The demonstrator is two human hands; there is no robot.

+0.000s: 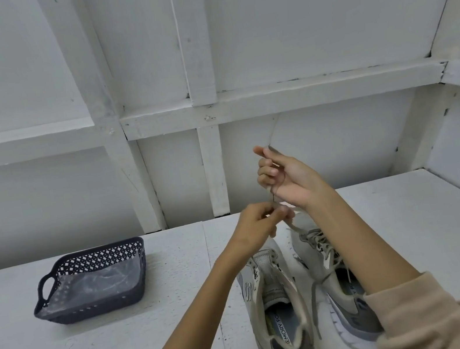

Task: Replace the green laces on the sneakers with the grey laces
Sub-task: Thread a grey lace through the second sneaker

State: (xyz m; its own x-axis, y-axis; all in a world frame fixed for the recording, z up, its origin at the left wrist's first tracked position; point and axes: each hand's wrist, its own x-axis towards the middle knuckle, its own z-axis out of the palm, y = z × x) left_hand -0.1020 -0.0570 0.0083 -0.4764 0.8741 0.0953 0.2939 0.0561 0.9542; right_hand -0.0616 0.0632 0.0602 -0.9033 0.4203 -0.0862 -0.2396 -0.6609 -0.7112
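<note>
Grey or a washed-out green, I can't say which in this flat light: a lace [270,193] runs taut between the two hands above the toes of the sneakers. The right hand [290,177] is raised, its fingers curled with the lace apparently looped round them and a short tip showing above the top finger. Just below it, the left hand [257,224] pinches the same lace between thumb and fingertips. From there the lace drops to the front eyelets of the laced sneaker [327,261], which sits under the right forearm.

A loose end [315,307] trails down between that shoe and the unlaced sneaker [276,304] beside it, whose tongue is bare. Both stand on the white table [130,345]. Well off to the side is a dark basket [93,311] with a clear plastic bag [97,282] inside.

The lace is light, limp and flat, so it will twist and sag unless kept under tension. It will probably drag where it crosses the eyelets. The stiff tip is the place to hold it for feeding through holes; for pulling slack, a pinch close to the eyelet works best. The shoe itself is light enough to slide — it may need steadying.
</note>
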